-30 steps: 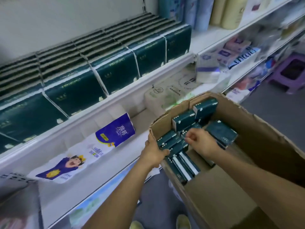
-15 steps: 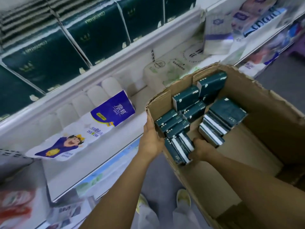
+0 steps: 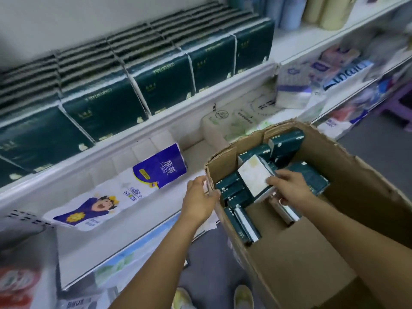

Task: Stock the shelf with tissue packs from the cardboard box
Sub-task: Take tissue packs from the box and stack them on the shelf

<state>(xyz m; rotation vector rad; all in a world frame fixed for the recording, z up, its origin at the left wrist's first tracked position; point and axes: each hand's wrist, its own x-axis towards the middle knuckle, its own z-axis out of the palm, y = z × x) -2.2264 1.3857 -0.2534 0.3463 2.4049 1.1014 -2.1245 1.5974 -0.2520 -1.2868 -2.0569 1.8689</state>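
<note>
An open cardboard box (image 3: 347, 181) sits at the right, holding several dark green tissue packs (image 3: 231, 188). My right hand (image 3: 289, 186) grips one tissue pack (image 3: 255, 178) inside the box, tilted up with its pale face showing. My left hand (image 3: 198, 201) holds the box's left rim, fingers curled over the edge. On the upper shelf (image 3: 169, 121) stand rows of the same dark green tissue packs (image 3: 160, 85).
On the middle shelf lie a blue-and-white toilet roll pack (image 3: 124, 188) and pale tissue bundles (image 3: 236, 117). More packaged goods fill the shelves at right. A purple stool (image 3: 399, 101) stands at the far right. My shoes (image 3: 243, 295) show on the grey floor below.
My right hand went from the near end of the box's packs to lifting one pack, now tilted with its pale face up. The left hand stayed on the rim. The view tilted up.
</note>
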